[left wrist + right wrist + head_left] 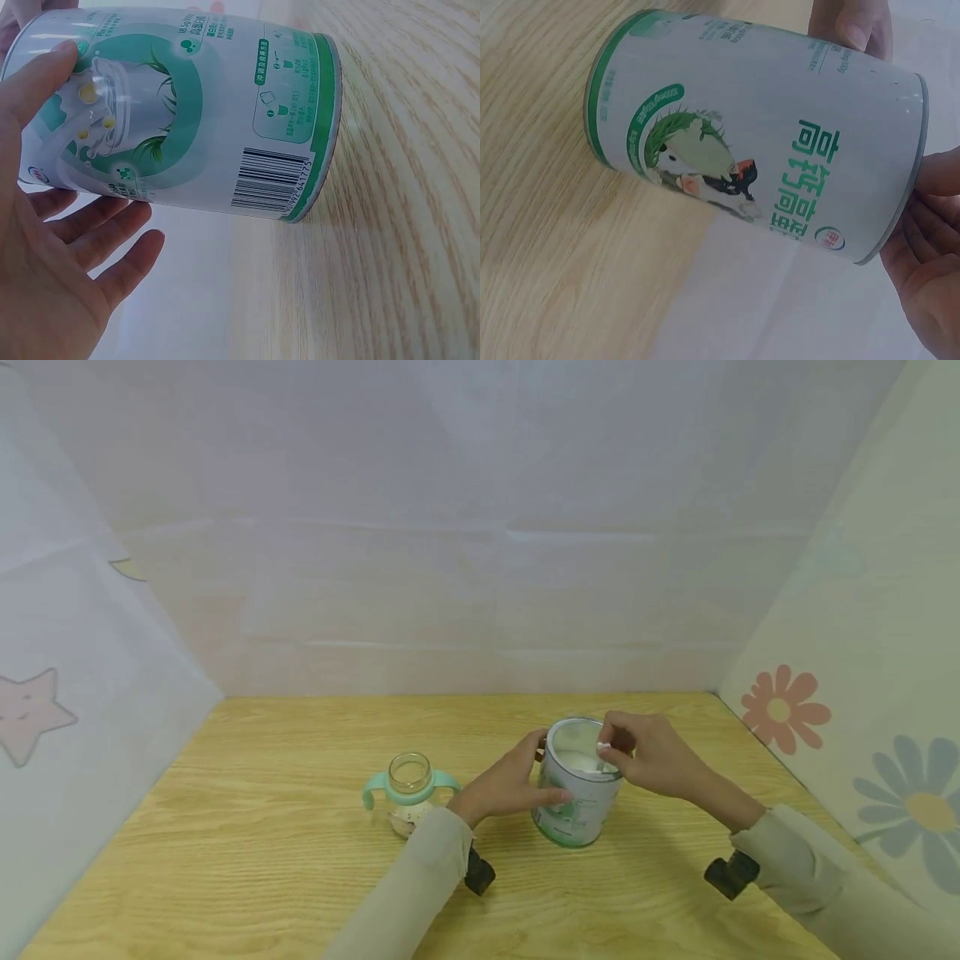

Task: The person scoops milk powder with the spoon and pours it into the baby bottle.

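Observation:
A white and green milk powder can (588, 802) stands upright on the table, uncovered at the top, with white powder (576, 761) inside. My left hand (504, 787) grips its left side, thumb in front and fingers behind. At the right of the rim, my right hand (654, 756) pinches a small white handle (603, 747), probably a scoop's; its lower part is hidden inside. In the right wrist view, a cow picture (712, 169) shows on the can. Left of the can is a baby bottle (410, 789) with mint handles and no cap on its mouth.
The wooden table (285, 860) runs back to a pale cloth wall (450, 610). Cloth sides rise at the left, with a pink star (33, 714), and at the right, with printed flowers (780, 708). The bottle stands close to my left forearm.

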Demonstrator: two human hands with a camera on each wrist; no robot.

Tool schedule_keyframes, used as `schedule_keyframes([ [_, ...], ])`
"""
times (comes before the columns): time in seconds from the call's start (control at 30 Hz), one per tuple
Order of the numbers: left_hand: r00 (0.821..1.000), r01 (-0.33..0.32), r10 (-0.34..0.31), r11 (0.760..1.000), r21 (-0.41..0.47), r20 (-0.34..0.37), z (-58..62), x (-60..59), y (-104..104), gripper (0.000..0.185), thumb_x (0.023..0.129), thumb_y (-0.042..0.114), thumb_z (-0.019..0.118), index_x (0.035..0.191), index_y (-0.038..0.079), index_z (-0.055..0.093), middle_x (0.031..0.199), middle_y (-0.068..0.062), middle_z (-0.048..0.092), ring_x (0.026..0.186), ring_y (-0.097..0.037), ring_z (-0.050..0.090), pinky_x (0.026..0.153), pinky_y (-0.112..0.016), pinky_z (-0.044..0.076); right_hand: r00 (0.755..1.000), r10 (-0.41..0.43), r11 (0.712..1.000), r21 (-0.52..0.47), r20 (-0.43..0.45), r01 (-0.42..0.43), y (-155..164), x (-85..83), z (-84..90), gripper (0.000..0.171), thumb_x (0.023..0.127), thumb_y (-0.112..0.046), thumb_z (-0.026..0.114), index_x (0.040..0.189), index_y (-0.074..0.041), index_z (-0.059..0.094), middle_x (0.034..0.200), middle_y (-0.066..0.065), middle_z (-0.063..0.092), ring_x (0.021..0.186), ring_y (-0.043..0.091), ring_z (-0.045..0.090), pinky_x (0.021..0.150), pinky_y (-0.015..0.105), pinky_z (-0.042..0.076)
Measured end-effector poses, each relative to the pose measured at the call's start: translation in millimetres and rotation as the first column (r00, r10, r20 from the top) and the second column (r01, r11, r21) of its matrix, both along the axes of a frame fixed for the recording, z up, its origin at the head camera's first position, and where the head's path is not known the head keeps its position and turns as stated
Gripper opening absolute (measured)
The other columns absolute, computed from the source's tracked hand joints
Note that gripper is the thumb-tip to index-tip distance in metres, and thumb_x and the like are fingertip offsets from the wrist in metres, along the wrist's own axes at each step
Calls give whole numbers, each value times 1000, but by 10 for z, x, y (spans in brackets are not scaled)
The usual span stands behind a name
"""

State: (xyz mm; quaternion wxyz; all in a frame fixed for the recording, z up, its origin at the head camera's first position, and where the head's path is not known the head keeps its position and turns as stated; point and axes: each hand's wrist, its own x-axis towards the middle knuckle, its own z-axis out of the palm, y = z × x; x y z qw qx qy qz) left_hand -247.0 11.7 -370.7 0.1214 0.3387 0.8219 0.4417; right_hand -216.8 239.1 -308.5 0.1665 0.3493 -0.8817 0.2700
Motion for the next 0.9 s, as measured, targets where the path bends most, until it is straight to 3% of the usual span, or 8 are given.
schedule_keyframes([
  [0.37, 999, 10, -10, 1000, -6, -35, -15, -18, 0, 85, 87, 40, 69, 151, 17, 17, 139, -2, 41, 122, -17, 43, 99, -37, 43, 992, -9, 995, -93, 128, 22, 20, -16, 22, 14, 87, 2, 65, 82, -9, 58, 71, 2, 62, 57, 7, 58, 49, 23, 49],
  [0.57, 999, 14, -14, 1000, -4, -35, -5, -22, 2, 86, 87, 40, 69, 151, 17, 16, 141, -2, 40, 124, -17, 43, 99, -38, 43, 995, -29, 992, -121, 96, 40, 47, -24, 69, 11, 88, 2, 63, 85, -6, 58, 72, 1, 62, 56, 0, 54, 47, 23, 46],
  [0.9, 999, 23, -23, 1000, 1, -22, 4, -14, -1, 86, 87, 39, 69, 151, 17, 16, 141, -2, 40, 123, -18, 43, 100, -40, 43, 996, -71, 985, -152, 53, 79, 46, -27, 157, 10, 86, 4, 65, 86, -4, 59, 74, 3, 63, 60, 10, 59, 49, 21, 44],
])
